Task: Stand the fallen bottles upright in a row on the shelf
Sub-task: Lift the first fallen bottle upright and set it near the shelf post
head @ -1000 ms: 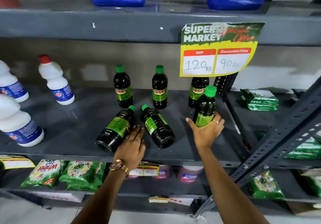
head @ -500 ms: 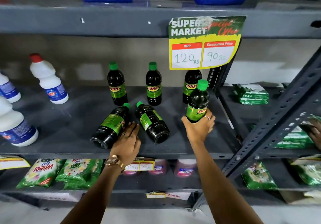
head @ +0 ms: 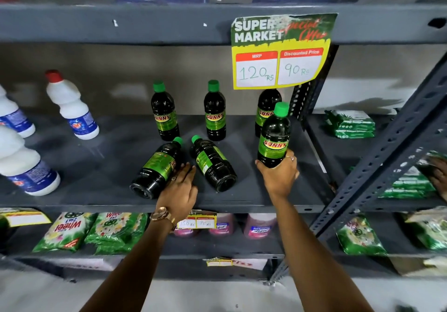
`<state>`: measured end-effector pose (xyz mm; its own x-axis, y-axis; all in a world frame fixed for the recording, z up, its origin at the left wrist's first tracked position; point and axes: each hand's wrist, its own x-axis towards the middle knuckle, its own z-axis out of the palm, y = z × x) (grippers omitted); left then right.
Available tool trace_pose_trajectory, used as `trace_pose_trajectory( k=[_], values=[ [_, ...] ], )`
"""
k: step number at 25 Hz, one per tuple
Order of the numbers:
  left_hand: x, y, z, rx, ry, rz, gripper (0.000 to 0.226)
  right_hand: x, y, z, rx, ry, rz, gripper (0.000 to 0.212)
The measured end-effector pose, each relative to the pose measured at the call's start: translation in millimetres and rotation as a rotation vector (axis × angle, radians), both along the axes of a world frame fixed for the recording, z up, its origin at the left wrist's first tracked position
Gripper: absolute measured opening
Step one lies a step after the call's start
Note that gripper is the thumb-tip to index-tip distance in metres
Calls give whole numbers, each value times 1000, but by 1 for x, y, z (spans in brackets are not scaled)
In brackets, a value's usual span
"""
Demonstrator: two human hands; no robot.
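Three dark green-capped Sunny bottles stand at the back of the grey shelf (head: 101, 166): a left one (head: 164, 113), a middle one (head: 214, 113), and a right one (head: 265, 108) half hidden behind the price sign. Two more lie fallen in front, the left fallen bottle (head: 157, 169) and the right fallen bottle (head: 212, 164), caps pointing back. My left hand (head: 180, 190) rests with fingers apart against the left fallen bottle's side. My right hand (head: 278, 178) grips the base of a fourth bottle (head: 274, 137), held upright in front of the right standing one.
White cleaner bottles (head: 72, 108) stand and lean at the shelf's left. A yellow price sign (head: 278, 52) hangs from the upper shelf. A slanted metal upright (head: 387, 156) crosses on the right, with green packets (head: 350, 124) behind it and another person's hand (head: 437, 176) at the right edge.
My right hand has turned its bottle so the Sunny label faces me and holds it straighter. My left hand has stayed against the left fallen bottle.
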<state>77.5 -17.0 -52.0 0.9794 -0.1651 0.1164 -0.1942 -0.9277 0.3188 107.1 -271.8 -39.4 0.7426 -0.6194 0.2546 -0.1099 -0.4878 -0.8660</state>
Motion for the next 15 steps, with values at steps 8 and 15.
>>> trace_pose_trajectory(
  k=[8,15],
  values=[
    [-1,-2,0,-6,-9,25,55,-75,-9,-29,-103,-57,89,77],
    [-1,-1,0,-11,-3,30,55,-90,-7,-37,-89,-55,98,83]
  ],
)
